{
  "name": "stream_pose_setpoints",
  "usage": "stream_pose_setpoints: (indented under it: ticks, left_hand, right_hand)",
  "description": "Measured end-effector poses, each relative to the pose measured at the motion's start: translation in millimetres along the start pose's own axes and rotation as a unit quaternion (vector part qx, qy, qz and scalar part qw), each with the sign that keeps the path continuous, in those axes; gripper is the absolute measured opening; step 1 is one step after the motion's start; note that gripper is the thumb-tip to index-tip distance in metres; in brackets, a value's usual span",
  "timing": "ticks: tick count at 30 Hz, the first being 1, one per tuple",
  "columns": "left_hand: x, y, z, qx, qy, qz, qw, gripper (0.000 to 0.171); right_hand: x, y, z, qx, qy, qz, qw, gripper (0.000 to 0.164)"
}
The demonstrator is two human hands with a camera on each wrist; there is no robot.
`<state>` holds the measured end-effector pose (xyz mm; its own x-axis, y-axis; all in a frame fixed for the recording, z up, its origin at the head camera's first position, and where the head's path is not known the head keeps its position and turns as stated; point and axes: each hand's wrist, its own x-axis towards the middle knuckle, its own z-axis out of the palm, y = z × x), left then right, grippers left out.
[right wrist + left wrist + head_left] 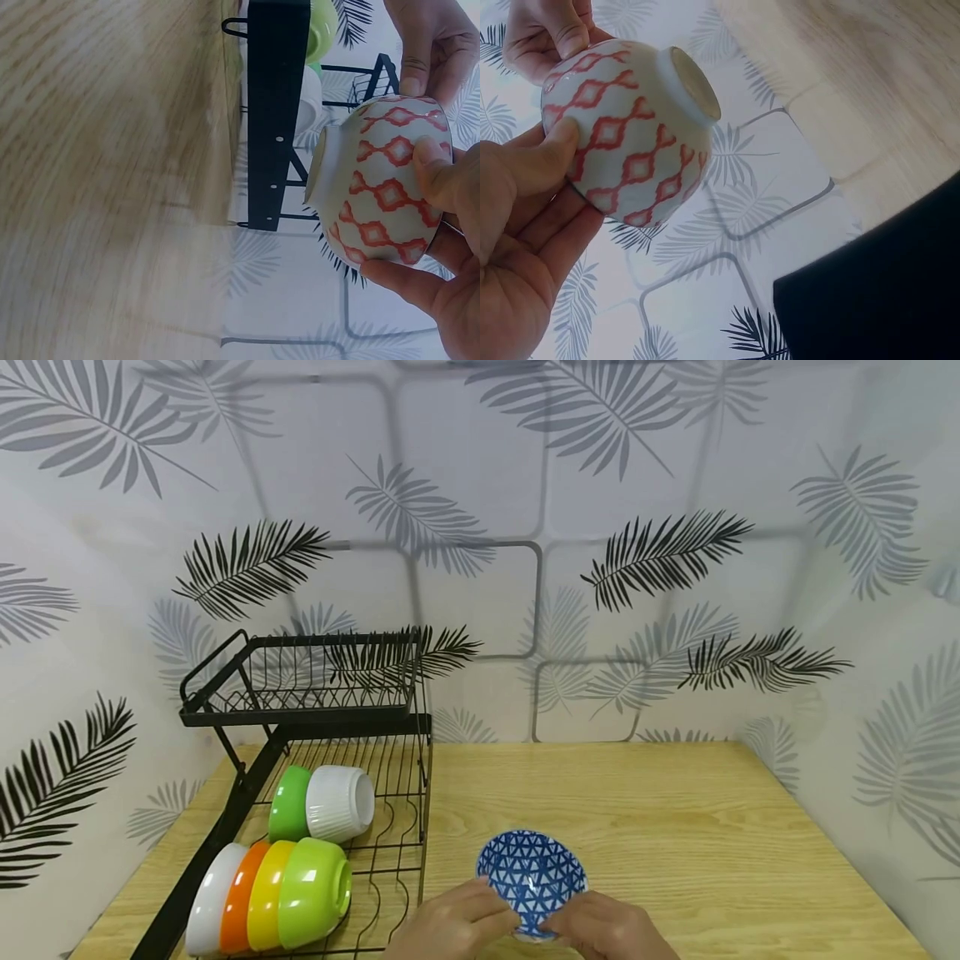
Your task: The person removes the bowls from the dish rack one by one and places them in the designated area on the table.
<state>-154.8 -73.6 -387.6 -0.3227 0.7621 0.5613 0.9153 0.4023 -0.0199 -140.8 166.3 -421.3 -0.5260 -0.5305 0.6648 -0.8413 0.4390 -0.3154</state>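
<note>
Both hands hold one bowl [531,878] by its rim, in front of me at the table's near side. Its inside shows blue and white triangles in the head view. Outside, the bowl [626,139] is white with red diamond shapes, and its foot ring points away from the hands in both wrist views. The left hand [453,922] pinches the left edge, thumb on the outer wall. On the opposite edge the right hand [611,927] grips likewise, its thumb on the red pattern of the bowl [390,187]. The bowl is tilted, off the table in the wrist views.
A black two-tier dish rack [300,718] stands at left on the wooden table [637,810]. Its lower tier holds tilted white, orange, yellow and lime green bowls [311,893], with a green bowl [288,802] and a white ribbed one [337,802] behind. A leaf-patterned backdrop surrounds the table.
</note>
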Motion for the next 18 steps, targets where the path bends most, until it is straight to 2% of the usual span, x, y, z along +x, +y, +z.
stream_pose_setpoints:
  ticks: [9,15,18]
  left_hand:
    - [-4.3,-2.3,-0.5,-0.014,-0.029,-0.011,0.9994,0.034]
    - [-7.5,-5.1,-2.2,0.001,-0.013,-0.012,0.9998,0.034]
    - [-7.9,-5.8,-0.9,-0.004,-0.001,-0.015,0.9999,0.036]
  right_hand:
    - [0.6,-0.4,9.3,-0.022,0.017,-0.026,0.999,0.014]
    - [7.0,2.5,14.2,-0.039,0.025,-0.056,0.997,0.024]
    - [8.0,4.7,14.2,-0.042,0.029,-0.061,0.997,0.022]
